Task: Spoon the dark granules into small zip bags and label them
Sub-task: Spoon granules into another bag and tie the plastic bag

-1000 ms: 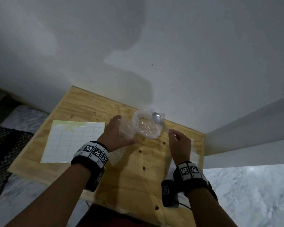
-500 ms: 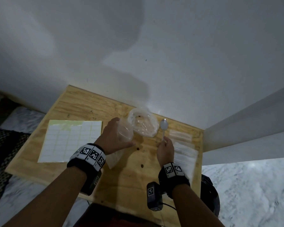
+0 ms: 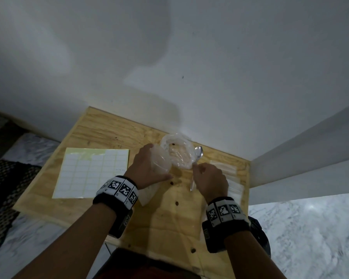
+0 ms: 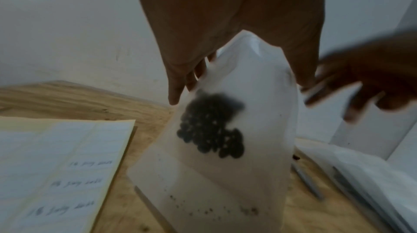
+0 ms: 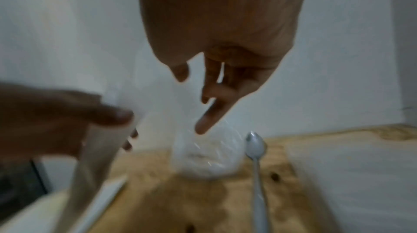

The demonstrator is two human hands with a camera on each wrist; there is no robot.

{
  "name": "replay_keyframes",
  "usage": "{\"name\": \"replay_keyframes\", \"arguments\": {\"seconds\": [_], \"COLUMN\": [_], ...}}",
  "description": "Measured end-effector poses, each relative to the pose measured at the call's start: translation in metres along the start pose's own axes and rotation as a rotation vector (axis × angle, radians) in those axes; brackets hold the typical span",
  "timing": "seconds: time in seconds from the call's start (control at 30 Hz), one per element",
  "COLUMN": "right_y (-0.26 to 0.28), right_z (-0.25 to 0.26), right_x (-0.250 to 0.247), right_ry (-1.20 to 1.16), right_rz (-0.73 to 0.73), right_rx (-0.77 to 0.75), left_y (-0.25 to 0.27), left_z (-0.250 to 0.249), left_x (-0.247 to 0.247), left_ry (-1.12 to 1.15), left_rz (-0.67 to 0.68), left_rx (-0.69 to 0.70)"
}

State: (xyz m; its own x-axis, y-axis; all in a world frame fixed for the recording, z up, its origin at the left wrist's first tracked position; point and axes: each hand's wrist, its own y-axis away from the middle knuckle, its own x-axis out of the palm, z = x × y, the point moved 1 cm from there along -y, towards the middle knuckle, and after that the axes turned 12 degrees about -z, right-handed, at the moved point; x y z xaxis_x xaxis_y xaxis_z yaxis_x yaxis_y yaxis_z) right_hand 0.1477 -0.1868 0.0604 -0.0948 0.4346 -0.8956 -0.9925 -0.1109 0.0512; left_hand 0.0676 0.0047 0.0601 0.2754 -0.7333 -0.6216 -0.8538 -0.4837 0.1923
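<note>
White walls [image 3: 210, 57] fill the upper part of the head view, and a pale wooden surface [image 3: 163, 218] is set against them at lower centre. On the left of the surface a sheet of white labels [image 3: 89, 174] is laid flat; handwriting is seen on some of them in the left wrist view, too blurred to read. At the right edge a stack of small clear zip bags [image 3: 233, 182] is laid. A crumpled clear plastic bag [image 3: 178, 154] is seen at the back of the surface, by the wall.

A small zip bag [image 4: 225, 130] is held upright near centre, its top gripped by the left hand [image 3: 147, 168], fingers curled round it. A clump of dark granules [image 4: 212, 126] is seen inside it, with loose specks lower down.

The right hand [image 3: 210, 180] is held just right of it with fingers loosely spread, holding nothing. A metal spoon [image 5: 256, 156] is laid on the surface beneath it, bowl toward the wall.
</note>
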Motion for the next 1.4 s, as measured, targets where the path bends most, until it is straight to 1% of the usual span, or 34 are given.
{"name": "replay_keyframes", "arguments": {"seconds": [0.03, 0.07, 0.1, 0.17, 0.2, 0.33, 0.47, 0.57, 0.63, 0.7, 0.8, 0.93, 1.0, 1.07, 1.17, 1.23, 1.3, 1.37, 1.4], "right_y": [0.001, 0.003, 0.005, 0.01, 0.01, 0.01, 0.008, 0.005, 0.006, 0.009, 0.014, 0.019, 0.022, 0.026, 0.036, 0.04, 0.044, 0.049, 0.052], "right_z": [0.008, 0.017, 0.027, 0.042, 0.045, 0.056, 0.056, 0.056, 0.059, 0.06, 0.06, 0.059, 0.058, 0.055, 0.048, 0.041, 0.033, 0.024, 0.019], "right_x": [-0.01, -0.02, -0.027, -0.036, -0.038, -0.047, -0.066, -0.079, -0.086, -0.089, -0.089, -0.091, -0.095, -0.097, -0.094, -0.091, -0.094, -0.098, -0.1], "right_ry": [-0.144, -0.302, -0.423, -0.495, -0.497, -0.542, -0.698, -0.799, -0.844, -0.895, -0.916, -0.876, -0.894, -0.923, -0.924, -0.893, -0.864, -0.842, -0.834], "right_rz": [0.011, 0.057, 0.135, 0.27, 0.279, 0.139, 0.02, -0.069, -0.105, -0.112, -0.102, -0.188, -0.23, -0.188, -0.068, -0.075, -0.111, -0.133, -0.146], "right_rx": [-0.037, -0.073, -0.103, -0.144, -0.163, -0.233, -0.187, -0.136, -0.115, -0.09, -0.067, -0.127, -0.129, -0.116, -0.092, -0.08, -0.093, -0.106, -0.101], "left_y": [0.0, 0.0, 0.0, 0.002, 0.003, 0.006, 0.005, 0.0, -0.002, -0.002, 0.0, 0.007, 0.012, 0.018, 0.028, 0.033, 0.04, 0.048, 0.052], "left_z": [-0.002, -0.005, -0.007, -0.017, -0.022, -0.041, -0.053, -0.06, -0.065, -0.071, -0.079, -0.083, -0.085, -0.089, -0.093, -0.094, -0.096, -0.099, -0.101], "left_x": [0.0, -0.001, -0.001, -0.002, -0.003, -0.013, -0.039, -0.063, -0.073, -0.079, -0.078, -0.074, -0.072, -0.069, -0.062, -0.056, -0.048, -0.039, -0.035], "left_ry": [-0.006, -0.014, -0.019, 0.01, 0.026, 0.086, 0.245, 0.36, 0.374, 0.377, 0.378, 0.43, 0.475, 0.5, 0.436, 0.413, 0.429, 0.463, 0.481], "left_rz": [-0.012, -0.033, -0.054, -0.105, -0.132, -0.179, -0.143, -0.173, -0.138, -0.106, -0.123, -0.119, -0.08, -0.014, 0.053, 0.059, 0.036, 0.017, 0.035], "left_rx": [0.004, 0.016, 0.029, 0.054, 0.073, 0.114, 0.151, 0.273, 0.33, 0.344, 0.368, 0.363, 0.314, 0.269, 0.324, 0.34, 0.336, 0.303, 0.28]}}
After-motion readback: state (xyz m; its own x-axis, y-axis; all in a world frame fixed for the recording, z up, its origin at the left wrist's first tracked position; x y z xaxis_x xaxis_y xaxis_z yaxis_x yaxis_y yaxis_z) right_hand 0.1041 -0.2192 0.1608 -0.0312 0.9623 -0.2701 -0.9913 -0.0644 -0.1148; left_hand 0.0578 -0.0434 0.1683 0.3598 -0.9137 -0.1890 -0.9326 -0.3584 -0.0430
